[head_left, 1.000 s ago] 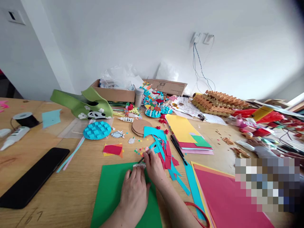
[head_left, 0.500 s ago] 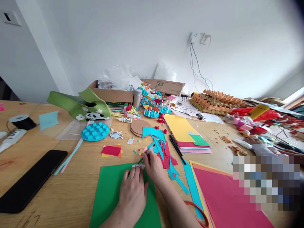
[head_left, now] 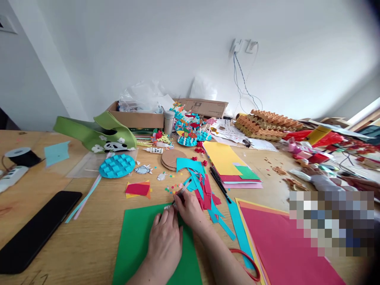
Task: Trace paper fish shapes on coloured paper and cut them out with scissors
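Observation:
A green paper sheet (head_left: 139, 245) lies on the wooden table in front of me. My left hand (head_left: 164, 241) rests flat on it, fingertips pressing a small pale ruler-like piece (head_left: 168, 207) at the sheet's far edge. My right hand (head_left: 190, 209) is closed around a thin dark pen (head_left: 181, 191), its tip down beside that piece. Cut teal and red paper strips (head_left: 204, 190) lie just right of the hands.
A black phone (head_left: 35, 231) lies at the left. A stack of coloured sheets (head_left: 228, 164), a large red sheet (head_left: 282, 249), red-handled scissors (head_left: 246, 263), a teal woven disc (head_left: 116, 165), a green panda bag (head_left: 101, 136) and a cardboard box (head_left: 139, 114) surround the work area.
The view has drifted slightly right and up. My right hand has shifted the pen a little left toward the small piece; the left hand stays in place.

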Tool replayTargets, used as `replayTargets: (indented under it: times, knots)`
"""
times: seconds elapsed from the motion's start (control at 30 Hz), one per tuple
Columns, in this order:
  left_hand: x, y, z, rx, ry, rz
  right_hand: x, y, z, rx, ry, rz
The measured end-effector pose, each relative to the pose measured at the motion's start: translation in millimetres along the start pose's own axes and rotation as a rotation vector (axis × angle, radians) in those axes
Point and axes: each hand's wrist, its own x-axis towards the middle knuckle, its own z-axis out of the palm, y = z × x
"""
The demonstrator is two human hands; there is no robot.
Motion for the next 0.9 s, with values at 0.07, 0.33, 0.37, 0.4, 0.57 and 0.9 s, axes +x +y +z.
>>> replayTargets:
  times: [0.07,0.33,0.37,0.4,0.57,0.9]
  knots:
    - [-0.2,0.2,-0.8,0.001,-0.003,0.001,0.0,-0.8,-0.2,-0.011,0.005,-0.002]
    - [-0.2,0.5,-0.3,-0.004,-0.017,-0.012,0.2,-1.2,1.2,-0.04,0.023,-0.017]
    - [0.0,0.3,-0.2,-0.001,-0.02,-0.01,0.3,-1.4,1.4,-0.033,0.023,-0.018]
    - [0.3,0.2,-0.3,0.001,-0.021,-0.007,0.4,-1.5,1.6,-0.029,0.025,-0.019]
    - [0.5,0.1,-1.9,0.0,-0.003,-0.001,0.8,-3.2,1.3,-0.035,0.036,-0.018]
    - [0.1,1.1,-2.3,0.008,-0.006,-0.007,0.6,-3.0,1.8,-0.064,0.045,0.003]
